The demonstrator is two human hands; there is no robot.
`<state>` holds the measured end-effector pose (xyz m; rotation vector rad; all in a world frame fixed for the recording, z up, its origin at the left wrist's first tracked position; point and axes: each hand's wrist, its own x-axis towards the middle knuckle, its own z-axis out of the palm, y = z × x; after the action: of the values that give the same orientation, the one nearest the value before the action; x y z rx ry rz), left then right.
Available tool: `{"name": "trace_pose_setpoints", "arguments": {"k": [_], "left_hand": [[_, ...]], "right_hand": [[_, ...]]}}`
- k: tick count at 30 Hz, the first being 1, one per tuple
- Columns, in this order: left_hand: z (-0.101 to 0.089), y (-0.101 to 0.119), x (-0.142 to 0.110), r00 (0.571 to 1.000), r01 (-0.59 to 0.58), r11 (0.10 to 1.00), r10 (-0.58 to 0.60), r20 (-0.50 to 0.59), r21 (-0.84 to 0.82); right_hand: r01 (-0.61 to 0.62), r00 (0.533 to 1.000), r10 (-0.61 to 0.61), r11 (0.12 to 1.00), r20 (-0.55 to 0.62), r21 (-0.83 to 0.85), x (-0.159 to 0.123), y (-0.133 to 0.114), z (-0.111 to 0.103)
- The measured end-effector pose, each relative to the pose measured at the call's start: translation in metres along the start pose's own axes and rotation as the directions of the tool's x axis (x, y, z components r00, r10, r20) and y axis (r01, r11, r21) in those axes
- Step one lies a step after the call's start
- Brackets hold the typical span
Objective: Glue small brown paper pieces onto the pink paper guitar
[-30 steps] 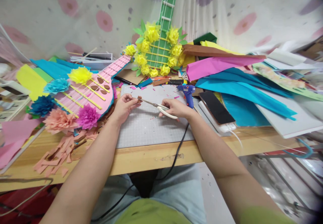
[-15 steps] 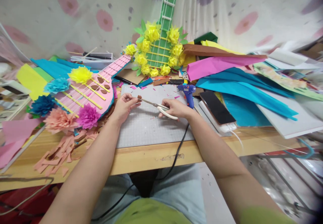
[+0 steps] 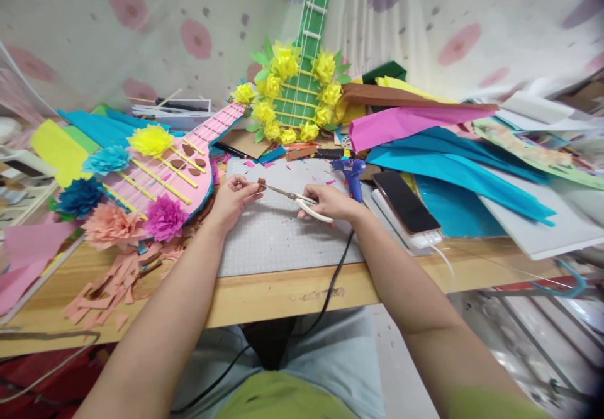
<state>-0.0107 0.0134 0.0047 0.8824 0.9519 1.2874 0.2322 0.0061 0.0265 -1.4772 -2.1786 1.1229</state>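
My left hand (image 3: 232, 200) pinches a small brown paper piece (image 3: 261, 185) over the grey cutting mat (image 3: 278, 243). My right hand (image 3: 330, 202) grips white-handled scissors (image 3: 302, 203), whose blades point left and meet the brown piece. Both hands hover just above the mat near its far half. A pink paper guitar (image 3: 165, 177) decorated with paper flowers lies just left of my left hand.
A blue glue gun (image 3: 352, 173) stands right of my right hand, its black cord running off the table edge. A phone (image 3: 406, 202) lies on a white block. Sheets of coloured paper (image 3: 448, 161) pile right; a green guitar (image 3: 302, 67) leans behind. Peach scraps (image 3: 113, 280) litter the left.
Almost nothing differs; the scissor blades have shifted slightly at the brown piece while both hands stay in place.
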Motion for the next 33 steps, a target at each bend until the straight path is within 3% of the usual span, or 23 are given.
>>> {"name": "trace_pose_setpoints", "arguments": {"k": [4, 15, 33], "left_hand": [[0.0008, 0.0007, 0.0, 0.999, 0.004, 1.0, -0.005, -0.044, -0.023], [0.0028, 0.0026, -0.0013, 0.997, 0.012, 1.0, -0.012, -0.073, -0.013], [0.0032, 0.004, -0.0022, 0.997, 0.014, 0.999, -0.017, -0.078, -0.03]], "right_hand": [[0.035, 0.999, -0.035, 0.998, -0.001, -0.045, 0.0023, 0.0034, 0.0003], [-0.016, 1.0, 0.016, 1.0, -0.015, -0.006, -0.0009, -0.0029, 0.0008], [0.007, 1.0, -0.007, 0.999, 0.003, -0.038, 0.0012, 0.0005, 0.0006]]}}
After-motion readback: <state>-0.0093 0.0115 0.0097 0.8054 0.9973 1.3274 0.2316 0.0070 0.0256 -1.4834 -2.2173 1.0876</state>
